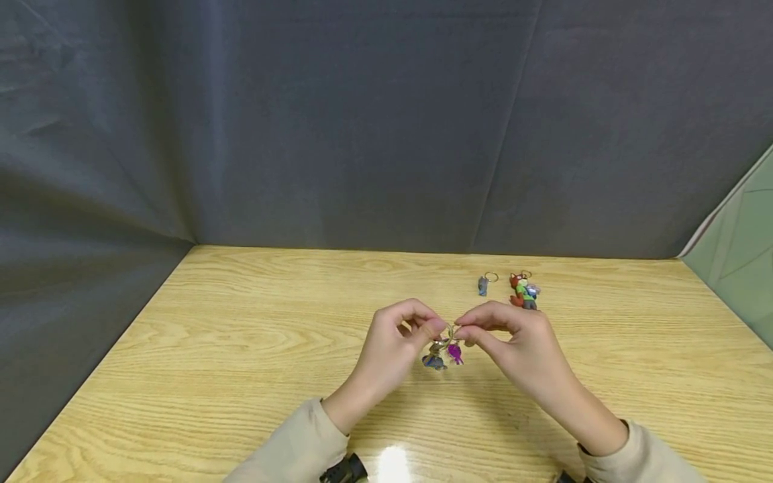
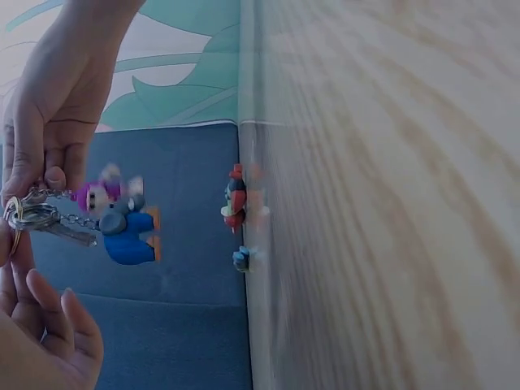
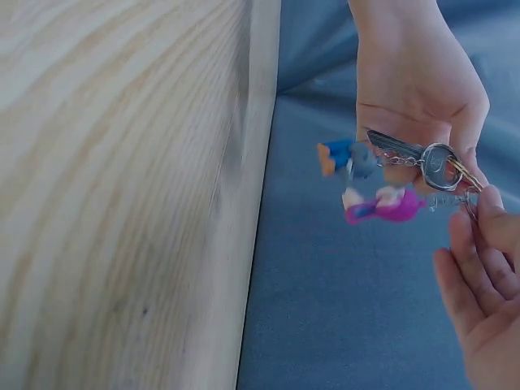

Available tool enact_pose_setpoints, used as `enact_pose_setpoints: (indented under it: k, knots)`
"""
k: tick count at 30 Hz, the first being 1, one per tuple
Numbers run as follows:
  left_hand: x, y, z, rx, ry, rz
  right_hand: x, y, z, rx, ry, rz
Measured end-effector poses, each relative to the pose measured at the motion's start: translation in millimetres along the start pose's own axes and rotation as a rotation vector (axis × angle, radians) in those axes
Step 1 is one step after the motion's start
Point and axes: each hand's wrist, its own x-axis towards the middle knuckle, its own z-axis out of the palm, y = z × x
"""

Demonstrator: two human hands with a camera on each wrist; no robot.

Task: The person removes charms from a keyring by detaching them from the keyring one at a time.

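Note:
Above the table, both hands hold a bunch of keyrings between them. My left hand (image 1: 392, 345) pinches one side with thumb and fingers, and my right hand (image 1: 522, 339) pinches the other. A gold-coloured ring (image 2: 15, 213) sits at the fingertips, beside a silver ring (image 3: 441, 166) bearing a key (image 3: 396, 146). On short chains hang a grey-and-blue figure charm (image 2: 130, 240) and a magenta figure charm (image 3: 398, 205). Both charms dangle clear of the tabletop. Fingertips partly cover the rings, so which ring links to which cannot be told.
Behind the hands on the wooden table (image 1: 241, 349) lie a small grey-blue charm (image 1: 483, 286) with its ring and a red fox keychain (image 1: 519, 293) in green. Dark cloth (image 1: 362, 134) walls the back and left side. A light reflection shows near the front.

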Motion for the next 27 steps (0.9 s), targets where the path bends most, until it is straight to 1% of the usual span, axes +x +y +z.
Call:
enact_pose_setpoints:
  k: [4,8,11,15,17,19,23,25,27]
  knots:
    - [0.2,-0.7,0.1,-0.039,0.017,-0.011,-0.7,1.2,-0.8,0.023,-0.039,0.032]
    - [-0.5,-2.1,-0.3,-0.033,-0.014,-0.024,-1.3,1.7,-2.4,0.024,-0.081,0.047]
    - [-0.6,-2.9,-2.1,-0.006,-0.078,-0.026,-1.0,1.4,-3.0,-0.001,-0.081,0.054]
    - [-1.4,-2.6,-3.6,0.046,-0.189,-0.024,-0.3,1.2,-3.2,-0.009,-0.073,0.042]
    - [-1.8,-2.1,-2.8,0.077,-0.216,-0.025,-0.4,1.6,-3.5,-0.004,-0.073,0.031]
    - [-1.8,-1.5,-1.6,0.119,-0.210,-0.024,-0.6,2.2,-3.9,-0.002,-0.072,0.023]
    - [-1.0,-1.5,-0.6,0.198,-0.144,-0.047,-0.7,3.6,-3.0,-0.025,-0.070,0.003]
    - [-0.6,-1.7,-0.3,0.208,-0.108,-0.067,-0.5,3.6,-1.9,-0.030,-0.071,-0.007]
    - [-0.4,-1.8,0.0,0.196,-0.082,-0.084,-0.3,3.0,-0.9,-0.028,-0.073,-0.017]
